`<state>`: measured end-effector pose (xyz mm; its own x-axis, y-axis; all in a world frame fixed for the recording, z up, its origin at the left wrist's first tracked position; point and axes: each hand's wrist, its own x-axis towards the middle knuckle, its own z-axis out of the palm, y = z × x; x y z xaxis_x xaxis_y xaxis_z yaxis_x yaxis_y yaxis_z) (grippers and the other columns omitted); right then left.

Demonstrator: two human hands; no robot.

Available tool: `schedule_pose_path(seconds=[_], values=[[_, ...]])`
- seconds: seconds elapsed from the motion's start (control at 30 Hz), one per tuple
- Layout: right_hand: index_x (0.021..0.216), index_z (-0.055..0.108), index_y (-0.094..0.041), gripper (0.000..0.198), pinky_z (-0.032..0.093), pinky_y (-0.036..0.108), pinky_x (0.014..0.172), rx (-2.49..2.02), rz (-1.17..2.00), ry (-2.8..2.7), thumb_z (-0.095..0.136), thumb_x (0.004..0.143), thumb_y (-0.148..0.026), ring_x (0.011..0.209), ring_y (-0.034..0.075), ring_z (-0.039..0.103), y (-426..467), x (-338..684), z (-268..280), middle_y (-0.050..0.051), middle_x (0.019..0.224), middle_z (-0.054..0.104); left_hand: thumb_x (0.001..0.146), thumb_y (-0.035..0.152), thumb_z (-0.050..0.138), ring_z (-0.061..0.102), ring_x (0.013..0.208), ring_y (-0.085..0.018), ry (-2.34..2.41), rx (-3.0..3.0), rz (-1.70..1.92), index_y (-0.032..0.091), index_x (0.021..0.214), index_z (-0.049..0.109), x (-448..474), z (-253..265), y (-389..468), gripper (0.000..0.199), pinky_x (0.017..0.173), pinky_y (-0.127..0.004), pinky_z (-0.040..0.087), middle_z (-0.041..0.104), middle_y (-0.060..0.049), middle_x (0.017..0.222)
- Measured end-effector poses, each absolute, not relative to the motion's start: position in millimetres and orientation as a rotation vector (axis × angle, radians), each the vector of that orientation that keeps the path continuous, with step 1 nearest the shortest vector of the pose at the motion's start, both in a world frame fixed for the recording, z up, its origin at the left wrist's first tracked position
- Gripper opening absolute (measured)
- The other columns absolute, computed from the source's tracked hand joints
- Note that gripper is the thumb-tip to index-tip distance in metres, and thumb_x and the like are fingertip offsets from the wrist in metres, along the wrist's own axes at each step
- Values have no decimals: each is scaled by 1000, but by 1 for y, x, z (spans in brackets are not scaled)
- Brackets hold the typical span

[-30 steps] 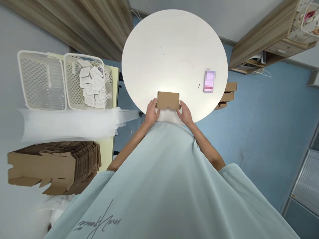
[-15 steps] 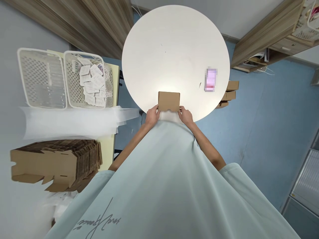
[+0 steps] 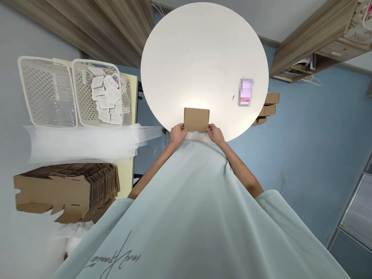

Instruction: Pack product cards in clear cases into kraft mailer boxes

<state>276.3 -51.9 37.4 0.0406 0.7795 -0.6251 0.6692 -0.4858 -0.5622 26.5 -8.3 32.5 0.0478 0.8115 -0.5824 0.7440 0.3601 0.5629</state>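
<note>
A small brown cardboard box [image 3: 197, 119] lies at the near edge of the round white table [image 3: 203, 42], its lid side facing up. My left hand [image 3: 178, 133] grips the box's left near corner with closed fingers. At the right near corner, my right hand [image 3: 215, 133] is closed on the same box. A small notch shows in the middle of its near edge. The inside of the box is hidden.
To the left, a side table [image 3: 125, 176] bears a basket of white packets [image 3: 106, 97], another basket [image 3: 48, 93], white sheets [image 3: 81, 143] and a stack of flattened boxes [image 3: 55, 192]. A blurred pinkish object [image 3: 245, 92] lies on the round table. Boxes [image 3: 270, 104] stand beyond its right edge.
The box's near edge sits slightly lower, toward me, and both hands keep their hold at its corners. The view has shifted a little.
</note>
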Motion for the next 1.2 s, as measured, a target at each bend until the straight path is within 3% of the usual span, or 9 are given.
schedule_pose_path(seconds=[0.2, 0.33, 0.57, 0.77, 0.93, 1.07, 1.2], values=[[130, 65, -24, 27, 62, 47, 109, -2176, 1461, -1394, 54, 106, -23, 127, 31, 81, -50, 277, 30, 15, 144, 82, 105, 17, 57, 76, 141, -32, 1748, 1296, 130, 16, 140, 82, 27, 26, -7, 43, 123, -44, 55, 84, -17, 140], [132, 62, -25, 27, 61, 46, 110, -2204, 1457, -1369, 52, 107, -23, 129, 30, 80, -50, 277, 27, 16, 146, 81, 103, 17, 57, 76, 140, -31, 1751, 1299, 130, 19, 141, 81, 29, 21, -7, 45, 123, -44, 56, 84, -14, 140], [151, 62, -23, 45, 61, 52, 113, -2259, 1419, -1434, 52, 107, -23, 127, 34, 79, -44, 279, 25, 14, 144, 82, 100, 15, 58, 79, 133, -34, 1761, 1323, 129, 24, 139, 84, 32, 12, -3, 48, 120, -48, 59, 86, -10, 135], [130, 80, -17, 37, 63, 49, 117, -2244, 1357, -1537, 54, 105, -23, 117, 31, 81, -34, 280, 23, 20, 145, 76, 104, 18, 61, 79, 133, -33, 1763, 1295, 72, 16, 142, 84, 35, 18, 5, 44, 122, -44, 57, 81, -16, 146], [123, 85, -19, 35, 63, 47, 120, -2080, 1344, -1392, 56, 108, -34, 134, 30, 78, -35, 287, 40, 15, 162, 71, 109, 32, 62, 76, 139, -30, 1686, 1308, 247, 20, 130, 88, 24, 41, 3, 36, 124, -42, 58, 76, -12, 156], [116, 88, -23, 43, 63, 52, 120, -2056, 1306, -1300, 56, 111, -52, 132, 34, 79, -37, 295, 57, 10, 146, 82, 112, 45, 63, 75, 140, -32, 1615, 1276, 359, 20, 121, 91, 15, 57, 0, 38, 123, -43, 59, 81, -9, 149], [120, 88, -21, 55, 62, 52, 119, -2003, 1309, -1248, 58, 110, -65, 128, 35, 80, -34, 301, 55, 11, 132, 87, 108, 52, 70, 80, 128, -33, 1614, 1181, 393, 18, 120, 90, 13, 51, 1, 41, 118, -45, 61, 83, -10, 143]])
